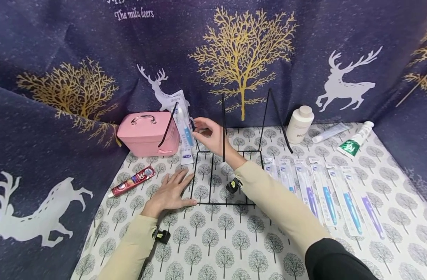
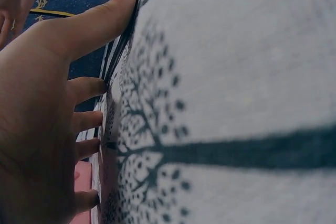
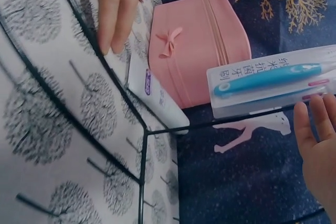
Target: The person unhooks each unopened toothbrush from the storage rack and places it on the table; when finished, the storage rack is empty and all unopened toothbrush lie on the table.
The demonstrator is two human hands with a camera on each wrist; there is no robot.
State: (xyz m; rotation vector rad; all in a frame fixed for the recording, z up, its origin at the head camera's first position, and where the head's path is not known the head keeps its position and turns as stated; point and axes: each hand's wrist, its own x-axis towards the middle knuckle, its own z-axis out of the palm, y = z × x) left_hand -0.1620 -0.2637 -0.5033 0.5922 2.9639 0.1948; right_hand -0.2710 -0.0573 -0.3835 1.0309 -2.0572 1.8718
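A packaged blue toothbrush (image 1: 187, 132) hangs upright at the left arm of a black wire rack (image 1: 229, 203). My right hand (image 1: 211, 134) is beside its right edge, fingers loosely bent, with a gap between thumb and fingers. In the right wrist view, the fingertips (image 3: 317, 116) overlap the edge of the toothbrush package (image 3: 268, 80); whether they touch it I cannot tell. My left hand (image 1: 169, 192) rests on the table with fingers spread, its thumb at the rack's front left corner. Below the package is a white tube with a purple logo (image 3: 149, 85).
A pink case (image 1: 147, 134) stands behind the rack's left side, with a red toothpaste tube (image 1: 133, 181) before it. Several packaged toothbrushes (image 1: 325, 194) lie at the right. Behind them are a white bottle (image 1: 298, 126), a white tube (image 1: 330, 132) and a green-and-white tube (image 1: 356, 139).
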